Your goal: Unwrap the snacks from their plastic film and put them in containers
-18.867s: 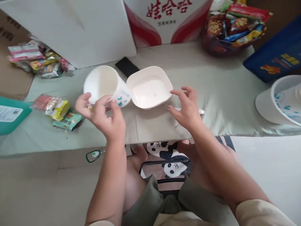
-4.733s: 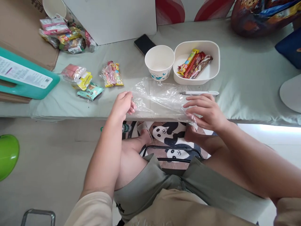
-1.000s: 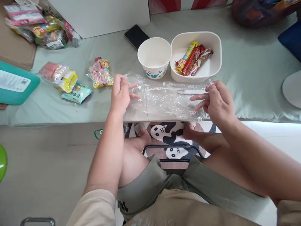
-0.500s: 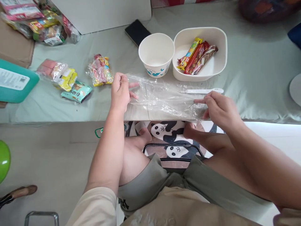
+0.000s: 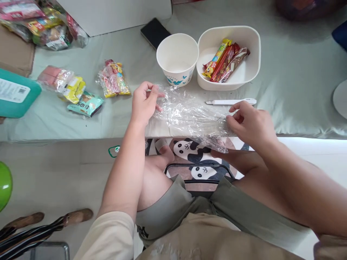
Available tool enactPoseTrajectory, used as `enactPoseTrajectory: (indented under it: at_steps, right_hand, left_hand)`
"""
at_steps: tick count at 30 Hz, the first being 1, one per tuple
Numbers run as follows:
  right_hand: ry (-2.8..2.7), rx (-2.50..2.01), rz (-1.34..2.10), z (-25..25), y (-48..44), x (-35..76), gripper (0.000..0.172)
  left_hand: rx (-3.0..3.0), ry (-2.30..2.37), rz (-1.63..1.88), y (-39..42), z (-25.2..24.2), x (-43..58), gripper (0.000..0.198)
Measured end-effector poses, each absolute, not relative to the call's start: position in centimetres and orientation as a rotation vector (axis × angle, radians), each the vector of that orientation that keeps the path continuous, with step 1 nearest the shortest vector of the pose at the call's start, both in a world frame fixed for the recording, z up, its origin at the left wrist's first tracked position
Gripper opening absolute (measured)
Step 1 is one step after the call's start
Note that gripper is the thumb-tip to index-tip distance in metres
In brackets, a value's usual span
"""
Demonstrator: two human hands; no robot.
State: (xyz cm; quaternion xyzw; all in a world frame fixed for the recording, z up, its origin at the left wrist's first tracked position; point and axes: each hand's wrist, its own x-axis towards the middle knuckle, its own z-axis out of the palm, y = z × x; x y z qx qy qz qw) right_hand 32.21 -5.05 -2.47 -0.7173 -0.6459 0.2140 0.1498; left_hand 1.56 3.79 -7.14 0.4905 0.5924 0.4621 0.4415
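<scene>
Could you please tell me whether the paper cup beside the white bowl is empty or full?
Empty: the cup stands upright, and its bare white bottom shows; the snack bars lie in the bowl beside it.

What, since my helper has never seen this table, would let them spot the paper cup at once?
On the pale green cloth-covered table, look just beyond the crumpled clear plastic film at the near edge. The paper cup stands there, left of the white square bowl holding snack bars; it alone is round, empty and blue-printed on its side.
</scene>
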Motion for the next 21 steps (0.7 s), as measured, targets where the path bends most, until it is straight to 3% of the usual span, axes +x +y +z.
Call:
enactPoseTrajectory:
  at_steps: [11,15,18,21]
  right_hand:
    - [-2.089,-2.227,0.474,-3.2,-5.6,33.8,0.02]
    - [-2.033,-2.328,0.321,-2.0,-5.8,34.0,0.034]
    - [-2.093,-2.1,0.198,-1.3,-6.2,33.2,0.028]
    - [-2.214,-1.738,0.311,-1.9,-6.4,31.9,0.02]
  left_hand:
    - [1.272,1.441,1.113,4.3,-6.8,2.5,0.041]
    - [1.402,1.462,1.097,4.3,-7.0,2.8,0.038]
    - [1.505,1.497,1.123,4.4,-7.4,3.0,0.039]
    - [1.588,1.525,1.074,4.4,-7.7,3.3,0.035]
